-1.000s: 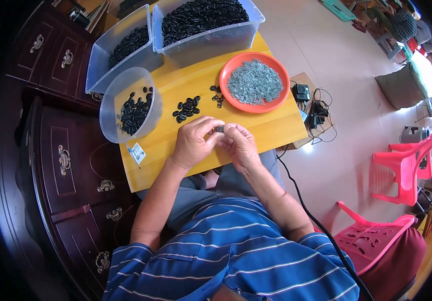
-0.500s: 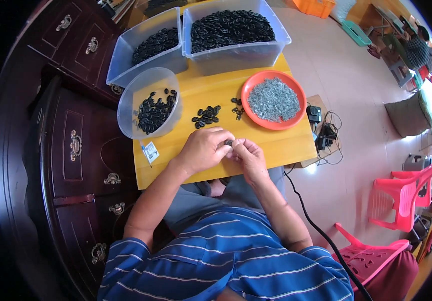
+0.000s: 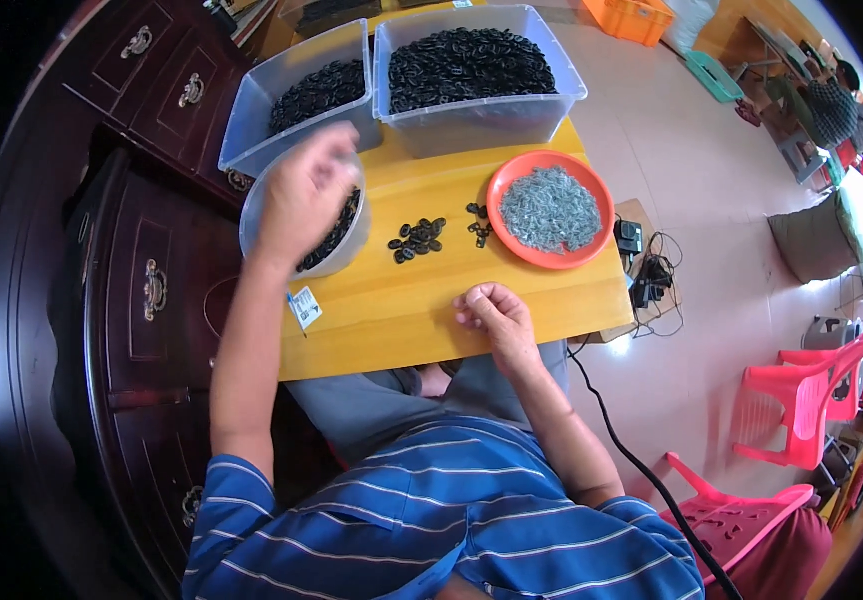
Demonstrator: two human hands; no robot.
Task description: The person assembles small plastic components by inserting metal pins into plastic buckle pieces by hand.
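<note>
My left hand [image 3: 303, 200] is raised over the round clear tub [image 3: 359, 236], its fingers blurred by motion, so whether they hold anything cannot be told. Small black oval pieces [image 3: 333, 240] show inside the tub below the hand. My right hand [image 3: 499, 322] is over the front part of the yellow table [image 3: 391, 335], its fingers curled and thumb pressed in; anything within is hidden. Beyond it lie a loose group of black oval pieces [image 3: 417, 240] and a few small dark pieces [image 3: 479, 230], beside an orange-red plate [image 3: 603, 215] heaped with small clear-grey pieces [image 3: 549, 212].
Two clear bins, a smaller one [image 3: 251, 125] and a larger one [image 3: 481, 125], hold many black pieces at the table's far side. A small white label [image 3: 304, 307] lies at the left edge. Dark wooden drawers [image 3: 141, 290] stand left; a black cable [image 3: 621, 440] runs at right.
My left hand has left my right hand and moved up and left, over the round tub. The small dark piece seen between both hands is no longer visible. My right hand stays near its place.
</note>
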